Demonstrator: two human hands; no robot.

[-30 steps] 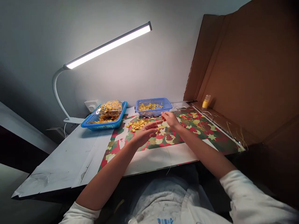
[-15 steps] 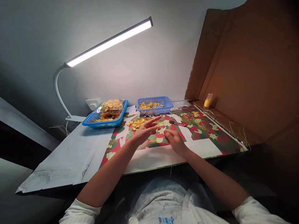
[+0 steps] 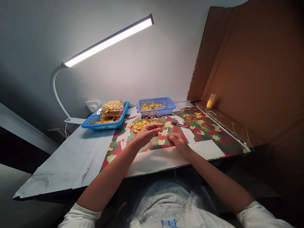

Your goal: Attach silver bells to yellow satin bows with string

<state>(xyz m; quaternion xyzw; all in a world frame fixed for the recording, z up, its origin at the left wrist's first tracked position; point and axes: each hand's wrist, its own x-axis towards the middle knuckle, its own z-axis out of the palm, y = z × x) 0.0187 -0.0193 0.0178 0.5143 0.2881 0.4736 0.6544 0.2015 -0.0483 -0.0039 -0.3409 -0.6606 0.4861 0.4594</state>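
Observation:
My left hand [image 3: 149, 132] is over the middle of the patterned mat, its fingers bent toward the thumb. A thin yellow thread [image 3: 160, 128] loops at these fingertips. Just to the right, my right hand [image 3: 178, 143] is closed, thumb pressed on the curled fingers. The fine strand in its pinch is barely visible, and a loose thread end [image 3: 175, 172] dangles over the table's front edge below it. Behind my left hand lies a pile of gold-yellow leaf-like pieces [image 3: 137, 126]. A small pair of dark red thread snips [image 3: 180, 125] rests beyond my right hand.
A blue basket [image 3: 104, 126] with gold pieces and a clear bag stands back left. Another blue basket [image 3: 156, 112] stands at the back middle. Yellow threads [image 3: 199, 122] lie on the right. A yellow-filled bottle [image 3: 210, 101] stands by the cardboard [image 3: 251, 69]. A lamp [image 3: 109, 41] overhangs.
My left index finger has come down from a raised, stretched pose toward the thumb, with the thread loop now showing there. My right hand has barely moved. The view has shifted slightly.

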